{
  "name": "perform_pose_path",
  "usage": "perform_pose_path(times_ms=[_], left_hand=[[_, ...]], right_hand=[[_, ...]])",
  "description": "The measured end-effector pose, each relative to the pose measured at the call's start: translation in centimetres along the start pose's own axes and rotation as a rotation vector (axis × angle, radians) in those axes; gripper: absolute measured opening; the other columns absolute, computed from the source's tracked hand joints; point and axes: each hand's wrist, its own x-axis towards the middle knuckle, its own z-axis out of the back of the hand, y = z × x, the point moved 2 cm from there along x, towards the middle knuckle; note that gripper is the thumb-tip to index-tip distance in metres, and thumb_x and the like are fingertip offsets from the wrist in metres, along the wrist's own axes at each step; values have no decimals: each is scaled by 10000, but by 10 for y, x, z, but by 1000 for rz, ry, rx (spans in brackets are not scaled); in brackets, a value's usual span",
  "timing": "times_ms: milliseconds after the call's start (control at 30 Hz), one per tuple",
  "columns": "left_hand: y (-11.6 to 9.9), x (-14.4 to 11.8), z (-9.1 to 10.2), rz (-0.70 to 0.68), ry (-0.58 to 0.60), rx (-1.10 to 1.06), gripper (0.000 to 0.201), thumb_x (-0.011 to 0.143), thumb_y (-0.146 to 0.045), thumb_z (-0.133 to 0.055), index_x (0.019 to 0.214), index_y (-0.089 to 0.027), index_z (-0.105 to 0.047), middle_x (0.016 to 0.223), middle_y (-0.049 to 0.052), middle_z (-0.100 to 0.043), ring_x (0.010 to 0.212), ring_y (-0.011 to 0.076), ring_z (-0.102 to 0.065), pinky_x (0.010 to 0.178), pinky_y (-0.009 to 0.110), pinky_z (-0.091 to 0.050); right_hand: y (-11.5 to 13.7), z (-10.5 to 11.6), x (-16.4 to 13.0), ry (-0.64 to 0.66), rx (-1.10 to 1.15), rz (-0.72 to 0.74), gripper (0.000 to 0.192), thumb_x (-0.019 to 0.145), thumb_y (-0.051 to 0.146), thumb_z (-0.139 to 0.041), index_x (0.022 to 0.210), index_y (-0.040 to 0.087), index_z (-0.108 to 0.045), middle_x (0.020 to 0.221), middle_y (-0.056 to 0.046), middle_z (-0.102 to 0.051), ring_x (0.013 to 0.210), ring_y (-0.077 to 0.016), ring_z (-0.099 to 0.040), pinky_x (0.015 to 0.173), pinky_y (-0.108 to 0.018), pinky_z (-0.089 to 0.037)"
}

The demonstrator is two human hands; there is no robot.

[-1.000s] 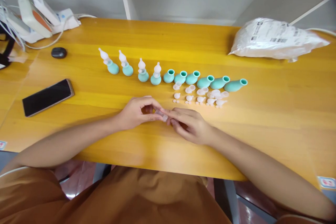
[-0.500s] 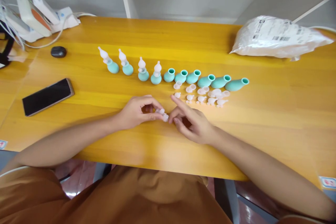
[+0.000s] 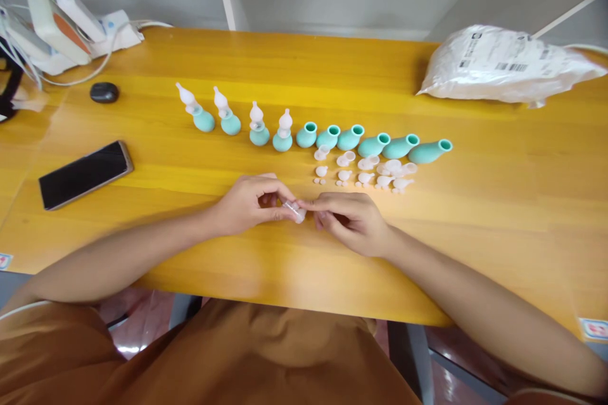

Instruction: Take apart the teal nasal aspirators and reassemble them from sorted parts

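My left hand [image 3: 251,204] pinches a small clear plastic piece [image 3: 298,212] between thumb and fingers, just above the table. My right hand [image 3: 354,218] reaches in from the other side, its index finger stretched out and its tip touching the top of that piece. The other right fingers are bent and hold nothing that I can see. Beyond my hands stands a row of open teal squeeze bulbs [image 3: 327,137]. To their left are several teal bulbs fitted with pale tips, like nasal aspirators [image 3: 259,130]. Clear cups [image 3: 346,159] and pale rounded tips [image 3: 344,176] lie before the open bulbs.
Tiny pale balls [image 3: 342,183] lie beside the tips. At the left are a phone [image 3: 86,174], a black mouse [image 3: 104,93] and a power strip [image 3: 116,35] with cables. A white plastic bag [image 3: 503,69] lies at the back right. The table's front edge runs below my forearms.
My right index finger has come down and left from its raised position onto the clear piece. The piece has turned slightly in my left hand, which has barely moved.
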Motion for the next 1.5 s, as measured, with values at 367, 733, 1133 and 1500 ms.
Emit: perform_pose_path(times_ms=[367, 733, 1133, 1500], left_hand=[[-1, 0, 0, -15, -2, 19, 365, 946, -565, -875, 986, -203, -852, 839, 22, -733, 681, 119, -578, 642, 250, -439], [-2, -1, -1, -7, -22, -43, 342, 945, -535, -888, 1011, -201, -868, 887, 42, -781, 684, 117, -606, 642, 248, -456], [-2, -2, -1, 4, -17, -56, 384, 936, -569, -886, 1009, -193, -865, 881, 60, -783, 707, 138, -631, 654, 261, -465], [6, -3, -1, 48, -43, -124, 378, 968, -533, -859, 1111, -190, -795, 892, 30, -758, 723, 130, -626, 679, 262, -468]], right_hand=[[-1, 1, 0, -24, 14, -1, 462, 1119, 101, -529, 1502, 274, -721, 832, 3, -698, 693, -127, -646, 671, -245, -546], [0, 3, 2, -19, 66, -6, 447, 1103, 80, -538, 1430, 265, -779, 803, -1, -695, 645, -117, -627, 624, -229, -510], [2, 4, 4, 0, 70, -16, 455, 1094, 69, -532, 1415, 270, -783, 809, -1, -706, 651, -122, -628, 636, -236, -518], [-2, -1, -4, -120, -56, -95, 328, 1099, 121, -554, 1396, 237, -631, 819, 36, -658, 599, -118, -576, 583, -237, -502]])
